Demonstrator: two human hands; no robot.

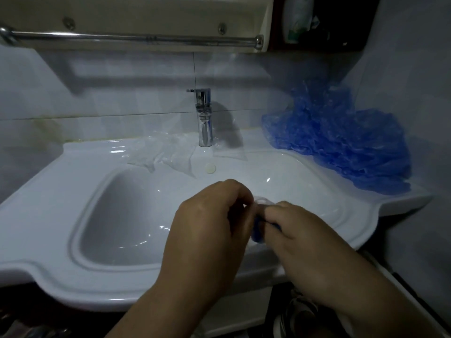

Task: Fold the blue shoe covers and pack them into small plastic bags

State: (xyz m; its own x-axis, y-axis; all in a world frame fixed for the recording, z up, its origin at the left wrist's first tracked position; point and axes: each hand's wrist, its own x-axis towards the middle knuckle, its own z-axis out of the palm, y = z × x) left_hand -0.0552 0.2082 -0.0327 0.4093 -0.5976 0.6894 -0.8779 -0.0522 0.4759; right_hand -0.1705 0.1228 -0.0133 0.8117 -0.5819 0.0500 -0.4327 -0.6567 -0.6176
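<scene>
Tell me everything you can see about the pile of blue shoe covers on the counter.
The pile of blue shoe covers is a loose, crumpled heap of thin, translucent blue plastic with ruffled edges. It lies on the right rear corner of the sink counter, banked against the tiled wall, right of the faucet. Neither the left hand nor the right hand touches it.

Dim, cold bluish light. It comes from above and 9 o'clock: the faucet (pixel 204 118) casts a soft shadow toward 3 o'clock. Thin glare streaks glint in the sink (pixel 109 215) basin. Corners at 5 and 7 o'clock fall into black. Lens distortion bows the towel rail (pixel 131 39) at 12 o'clock; the blue shoe covers (pixel 341 142) at 2 o'clock look smeared.
</scene>
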